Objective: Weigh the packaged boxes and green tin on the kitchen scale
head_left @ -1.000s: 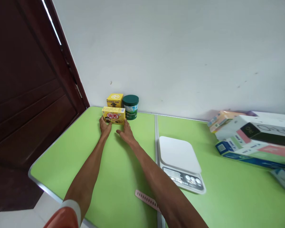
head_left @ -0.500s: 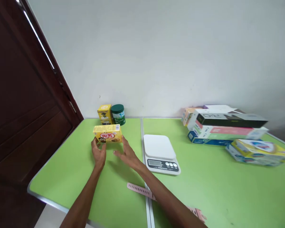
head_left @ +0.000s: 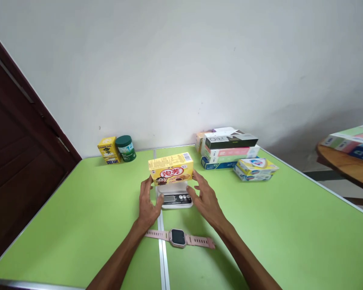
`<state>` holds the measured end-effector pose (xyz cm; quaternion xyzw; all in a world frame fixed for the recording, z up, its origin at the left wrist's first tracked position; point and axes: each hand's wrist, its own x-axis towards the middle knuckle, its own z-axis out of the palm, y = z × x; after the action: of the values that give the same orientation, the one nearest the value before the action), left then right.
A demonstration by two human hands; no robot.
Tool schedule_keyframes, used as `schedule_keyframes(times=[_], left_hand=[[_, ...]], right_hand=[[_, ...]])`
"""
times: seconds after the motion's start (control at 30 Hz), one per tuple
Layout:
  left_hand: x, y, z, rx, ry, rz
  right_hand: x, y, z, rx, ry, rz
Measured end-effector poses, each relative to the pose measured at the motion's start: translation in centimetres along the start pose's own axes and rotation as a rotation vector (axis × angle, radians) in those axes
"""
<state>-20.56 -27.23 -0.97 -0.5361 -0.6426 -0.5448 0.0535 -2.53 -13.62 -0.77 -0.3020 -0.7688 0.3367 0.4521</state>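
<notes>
1. Head view, grip: the left hand (head_left: 148,201) and right hand (head_left: 206,199) hold a yellow carton (head_left: 171,170) between them, fingers at its left and right ends. Both thumbs stand apart from the fingers, lower and on the near side.
2. Head view, position: the carton is level, long side facing the viewer, above a white scale (head_left: 177,200) and hiding part of its pan. Whether the two touch cannot be told.
3. Head view, materials and shapes: the carton is a smooth rectangular block with red characters in a white oval, a cartoon figure, and a barcode on top. The scale looks like plastic, with rounded corners, a dark control strip, a small display and round buttons.
4. Head view, near side: a pale pink watch (head_left: 178,237) lies flat, its perforated strap spread out and its squarish screen dark, across the metal seam of the smooth green table (head_left: 93,209).
5. Head view, far left: a small yellow box (head_left: 109,150) stands beside a round tub (head_left: 126,148) with a dark green lid.
6. Head view, far right: flat, long boxes (head_left: 230,149) are stacked near the plain wall (head_left: 169,72); yellow-and-white packs (head_left: 255,169) lie just nearer.
</notes>
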Motion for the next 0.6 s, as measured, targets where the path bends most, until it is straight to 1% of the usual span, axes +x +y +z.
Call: schedule_keyframes(times=[0.1, 0.2, 0.27, 0.33, 0.4, 0.47, 0.53, 0.6], left_hand=[[-0.2, 0.0, 0.0, 0.009, -0.064, -0.056], [-0.2, -0.3, -0.4, 0.021, -0.096, -0.087], [-0.1, -0.6, -0.6, 0.018, -0.103, -0.102], [-0.1, -1.2, -0.8, -0.015, -0.082, -0.158], [0.1, -2.2, -1.2, -0.084, -0.036, -0.269], [0.3, -3.4, -1.8, -0.164, 0.012, -0.419], [0.6, -4.7, -2.5, -0.220, 0.047, -0.562], [0.8, -5.7, -3.1, -0.243, 0.072, -0.652]], right_hand=[[-0.6, 1.4, 0.0, 0.036, -0.029, 0.064], [-0.9, 1.7, 0.4, 0.100, -0.043, 0.120], [-1.0, 1.9, 0.6, 0.148, -0.034, 0.146], [-0.9, 2.6, 0.5, 0.178, 0.005, 0.187], [-0.8, 3.6, 0.1, 0.163, 0.061, 0.245], [-0.8, 4.7, -0.3, 0.102, 0.096, 0.273], [-0.8, 5.5, -0.5, 0.028, 0.113, 0.250], [-0.8, 5.9, -0.5, -0.029, 0.131, 0.207]])
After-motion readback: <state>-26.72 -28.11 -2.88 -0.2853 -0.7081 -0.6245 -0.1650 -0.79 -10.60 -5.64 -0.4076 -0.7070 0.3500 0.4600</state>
